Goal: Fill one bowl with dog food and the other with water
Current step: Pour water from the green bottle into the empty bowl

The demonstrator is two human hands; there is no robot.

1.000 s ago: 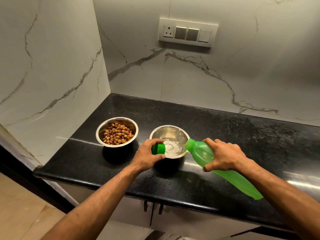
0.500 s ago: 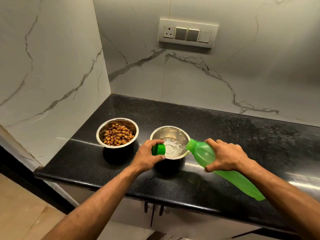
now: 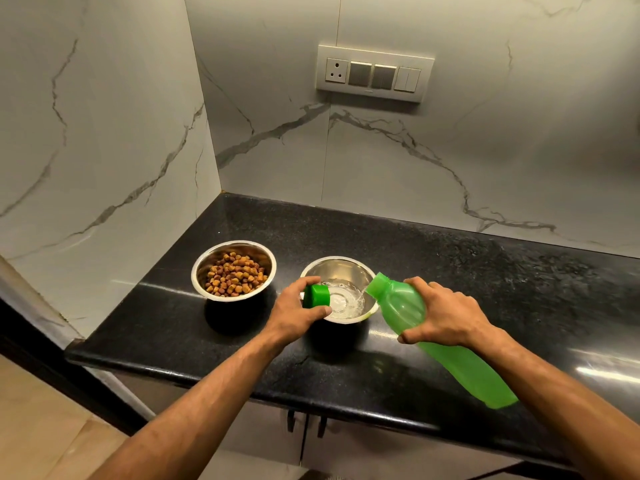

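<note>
Two steel bowls stand on the black counter (image 3: 485, 271). The left bowl (image 3: 204, 268) holds brown dog food (image 3: 235, 275). The right bowl (image 3: 341, 268) has a shallow pool of water in its bottom. My right hand (image 3: 446, 313) grips a green plastic bottle (image 3: 460, 358) tipped with its open neck over the right bowl's rim, and water runs from it into the bowl. My left hand (image 3: 294, 313) holds the green bottle cap (image 3: 317, 296) at the bowl's near left edge.
Marble-patterned walls close the counter at the back and the left. A switch and socket panel (image 3: 374, 73) sits on the back wall. Cabinet doors with dark handles (image 3: 306, 424) lie below the counter's front edge. Tiled floor shows at the lower left.
The bottle's neck has risen a little at the bowl's rim while water keeps flowing. Both hands stay almost in place.
</note>
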